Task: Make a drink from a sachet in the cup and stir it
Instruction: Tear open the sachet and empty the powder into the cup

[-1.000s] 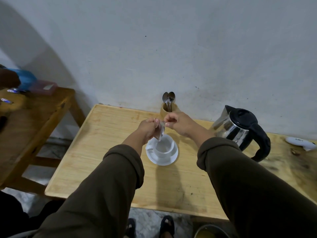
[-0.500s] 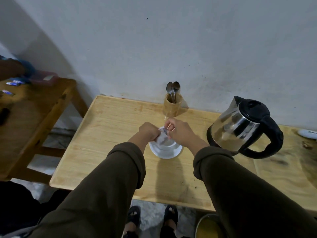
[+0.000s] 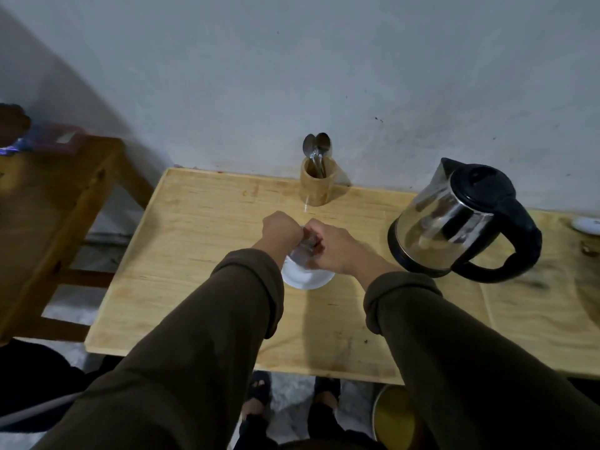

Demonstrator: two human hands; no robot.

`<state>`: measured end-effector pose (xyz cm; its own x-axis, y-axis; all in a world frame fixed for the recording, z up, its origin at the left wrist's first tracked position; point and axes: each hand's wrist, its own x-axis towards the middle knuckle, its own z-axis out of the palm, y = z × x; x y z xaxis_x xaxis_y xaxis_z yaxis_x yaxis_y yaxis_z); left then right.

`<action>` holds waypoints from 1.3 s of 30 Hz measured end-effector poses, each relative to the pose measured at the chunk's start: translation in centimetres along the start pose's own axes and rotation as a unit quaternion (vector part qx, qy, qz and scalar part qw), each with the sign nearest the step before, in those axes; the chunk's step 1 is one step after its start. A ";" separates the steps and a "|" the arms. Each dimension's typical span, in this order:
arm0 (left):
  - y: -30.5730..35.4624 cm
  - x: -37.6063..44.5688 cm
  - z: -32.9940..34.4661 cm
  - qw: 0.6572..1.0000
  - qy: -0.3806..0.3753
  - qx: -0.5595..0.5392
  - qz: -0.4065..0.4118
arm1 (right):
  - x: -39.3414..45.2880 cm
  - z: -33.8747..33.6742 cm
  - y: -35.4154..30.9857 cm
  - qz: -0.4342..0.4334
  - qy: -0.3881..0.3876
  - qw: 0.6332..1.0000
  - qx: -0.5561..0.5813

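Both hands lower than a second ago: left hand (image 3: pixel 281 234) and right hand (image 3: pixel 337 251) pinch sachet (image 3: pixel 306 251) just over saucer (image 3: pixel 306 278); cup hidden. Emptying likely underway; kettle (image 3: pixel 454 219), spoons (image 3: pixel 316 151) untouched.

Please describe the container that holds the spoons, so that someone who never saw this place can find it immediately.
On the light wooden table, look along the back edge where it meets the grey wall. There, behind the two hands and left of the steel kettle, stands a small wooden holder. It is the only upright cylinder, with two metal spoons sticking out.
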<state>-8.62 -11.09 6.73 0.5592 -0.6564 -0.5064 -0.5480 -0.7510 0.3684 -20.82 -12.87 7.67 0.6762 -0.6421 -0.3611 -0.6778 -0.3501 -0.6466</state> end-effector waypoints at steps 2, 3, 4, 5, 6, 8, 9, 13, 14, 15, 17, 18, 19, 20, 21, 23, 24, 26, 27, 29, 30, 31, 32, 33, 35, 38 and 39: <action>0.2 0.2 0.1 1.000 0.000 -0.014 -0.018 | -0.1 0.0 0.2 -0.010 0.013 1.000 0.002; 0.2 0.1 -0.1 0.999 0.001 -0.023 -0.030 | -0.1 0.0 0.4 -0.010 0.017 1.000 -0.001; 0.3 0.0 -0.3 0.999 -0.007 -0.032 -0.037 | -0.1 0.0 0.6 -0.012 0.024 1.000 -0.004; 0.4 0.1 -0.5 0.998 -0.025 -0.041 -0.048 | -0.1 0.0 0.7 -0.009 0.033 0.999 -0.011; 0.4 0.3 -0.5 0.995 -0.044 -0.074 -0.053 | -0.1 0.0 0.9 -0.007 0.042 0.999 -0.014; 0.3 0.4 -0.5 0.981 -0.079 -0.165 -0.072 | 0.1 0.0 1.2 0.003 0.058 0.998 -0.013; 0.2 0.0 -0.8 0.971 -0.091 -0.204 -0.084 | 0.2 0.1 1.2 0.011 0.064 0.998 -0.010; -0.5 0.1 -1.2 0.956 -0.092 -0.268 -0.078 | 0.6 0.2 1.2 0.047 0.074 0.996 0.005; -0.6 -0.1 -1.3 0.953 -0.092 -0.276 -0.081 | 0.7 0.2 1.2 0.057 0.074 0.996 0.010; -0.8 0.0 -1.3 0.955 -0.092 -0.271 -0.079 | 0.8 0.3 1.2 0.066 0.074 0.995 0.012; -1.0 -0.1 -1.4 0.966 -0.096 -0.234 -0.049 | 1.0 0.4 1.2 0.081 0.079 0.994 0.007; -1.2 -0.3 -1.5 0.975 -0.093 -0.203 -0.017 | 1.0 0.4 1.2 0.087 0.082 0.993 0.006; -1.4 -0.4 -1.5 0.983 -0.083 -0.164 0.005 | 1.0 0.5 1.1 0.093 0.084 0.992 0.007; -1.5 -0.8 -1.6 0.989 -0.063 -0.134 0.022 | 1.0 0.4 1.1 0.098 0.086 0.991 0.008; -1.7 -1.0 -1.5 0.992 -0.040 -0.111 0.035 | 1.0 0.4 0.9 0.102 0.088 0.991 0.008; -1.8 -1.0 -1.3 0.995 -0.017 -0.083 0.055 | 1.0 0.2 0.7 0.107 0.088 0.990 0.003; -1.8 -0.9 -1.2 0.995 -0.010 -0.069 0.066 | 1.0 0.1 0.5 0.109 0.087 0.990 -0.005; -1.9 -0.7 -1.0 0.995 -0.002 -0.080 0.054 | 1.1 -0.1 0.2 0.113 0.083 0.990 -0.018; -2.0 -0.6 -0.9 0.995 -0.001 -0.090 0.048 | 1.1 -0.2 0.2 0.117 0.083 0.989 -0.016; -2.0 -0.4 -0.7 0.994 0.005 -0.093 0.053 | 1.1 -0.2 0.2 0.123 0.086 0.989 -0.011; -2.1 -0.3 -0.6 0.994 0.005 -0.090 0.054 | 1.1 -0.2 0.1 0.122 0.085 0.989 -0.016; -2.2 -0.1 -0.6 0.994 0.003 -0.090 0.054 | 1.1 -0.2 0.1 0.119 0.081 0.989 -0.022; -2.2 0.0 -0.5 0.994 0.001 -0.091 0.056 | 1.0 -0.2 0.0 0.115 0.078 0.990 -0.026; -2.2 0.0 -0.5 0.994 -0.001 -0.091 0.057 | 0.9 -0.3 0.0 0.111 0.075 0.991 -0.024; -2.3 0.1 -0.5 0.994 0.002 -0.090 0.060 | 0.8 -0.2 -0.1 0.102 0.072 0.992 -0.014; -2.4 0.1 -0.4 0.994 0.002 -0.084 0.071 | 0.8 -0.2 0.0 0.094 0.071 0.993 -0.007; -2.4 0.1 -0.5 0.994 0.000 -0.083 0.073 | 0.8 -0.2 0.1 0.093 0.072 0.993 -0.006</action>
<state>-6.97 -9.44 6.15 0.4823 -0.7587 -0.4379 -0.5131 -0.6499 0.5607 -20.36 -13.55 7.46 0.4920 -0.7866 -0.3732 -0.7906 -0.2241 -0.5698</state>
